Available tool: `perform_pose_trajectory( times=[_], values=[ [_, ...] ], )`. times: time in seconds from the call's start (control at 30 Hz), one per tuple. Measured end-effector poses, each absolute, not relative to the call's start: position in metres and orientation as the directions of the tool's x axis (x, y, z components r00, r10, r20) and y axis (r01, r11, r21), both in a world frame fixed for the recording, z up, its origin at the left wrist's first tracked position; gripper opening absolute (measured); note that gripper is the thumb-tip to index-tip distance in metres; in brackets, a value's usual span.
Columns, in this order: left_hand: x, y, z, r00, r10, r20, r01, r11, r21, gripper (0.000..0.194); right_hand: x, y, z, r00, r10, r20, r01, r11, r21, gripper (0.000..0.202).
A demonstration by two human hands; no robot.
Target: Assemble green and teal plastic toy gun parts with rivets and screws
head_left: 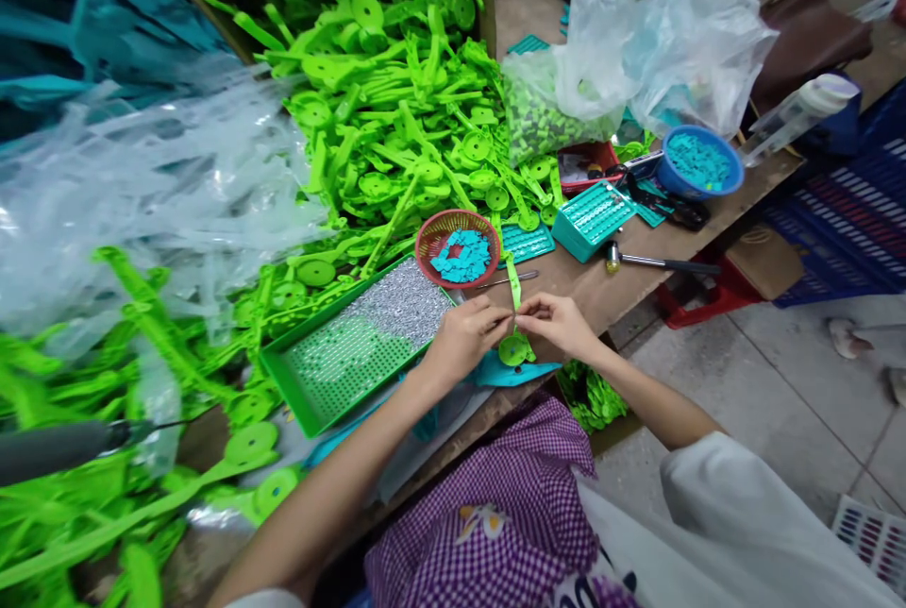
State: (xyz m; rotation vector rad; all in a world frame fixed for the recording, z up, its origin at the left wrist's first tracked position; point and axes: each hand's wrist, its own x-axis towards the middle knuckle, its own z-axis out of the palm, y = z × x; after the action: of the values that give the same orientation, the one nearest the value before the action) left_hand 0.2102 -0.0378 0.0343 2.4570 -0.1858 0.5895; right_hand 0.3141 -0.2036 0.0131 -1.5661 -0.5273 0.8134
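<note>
A bright green plastic part (pixel 514 350), long-armed with a round disc at its near end, is held over the table's front edge. My left hand (pixel 463 336) pinches it from the left, and my right hand (pixel 558 321) does the same from the right. Their fingertips meet at the narrow arm just above the disc; any small piece between them is too small to make out. Left of my hands lies a green perforated tray (pixel 311 424) with small silvery metal pieces (pixel 403 301). Behind them, a red basket (pixel 427 228) contains flat blue pieces (pixel 463 256).
Many similar green parts (pixel 396 117) are heaped behind and to the left. A teal block (pixel 593 219), a hammer (pixel 651 261) and a blue bowl (pixel 736 178) stand at right. A dark-handled tool (pixel 63 447) juts in at left. Clear plastic bags (pixel 595 51) lie behind.
</note>
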Motion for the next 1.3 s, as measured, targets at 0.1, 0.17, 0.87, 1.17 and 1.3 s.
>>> perform_pose_trajectory(
  times=[0.1, 0.17, 0.87, 1.17, 1.3],
  values=[
    [0.213, -0.035, 0.034, 0.884, -0.064, 0.464, -0.287, -0.857, 0.428, 0.029, 0.318, -0.204, 0.014, 0.637, 0.74, -0.215, -0.131, -0.171, -0.976, 0.034],
    [0.214, -0.035, 0.034, 0.881, -0.102, 0.463, -0.298, -0.878, 0.375, 0.028, 0.32, -0.203, 0.013, 0.609, 0.752, -0.253, -0.185, -0.176, -0.967, 0.036],
    [0.231, -0.041, 0.005, 0.969, 0.203, 0.144, 0.09, -0.827, 0.555, 0.056, 0.378, -0.178, -0.013, 0.736, 0.677, 0.021, 0.358, -0.363, -0.86, 0.016],
    [0.237, -0.055, 0.001, 0.986, 0.163, 0.035, 0.126, -0.865, 0.486, 0.026, 0.384, -0.167, -0.023, 0.728, 0.669, -0.148, 0.305, -0.51, -0.804, 0.018],
    [0.235, -0.06, -0.011, 0.99, 0.137, 0.034, 0.097, -0.835, 0.542, 0.032, 0.386, -0.163, -0.003, 0.699, 0.671, -0.248, 0.378, -0.641, -0.668, 0.019]
  ],
)
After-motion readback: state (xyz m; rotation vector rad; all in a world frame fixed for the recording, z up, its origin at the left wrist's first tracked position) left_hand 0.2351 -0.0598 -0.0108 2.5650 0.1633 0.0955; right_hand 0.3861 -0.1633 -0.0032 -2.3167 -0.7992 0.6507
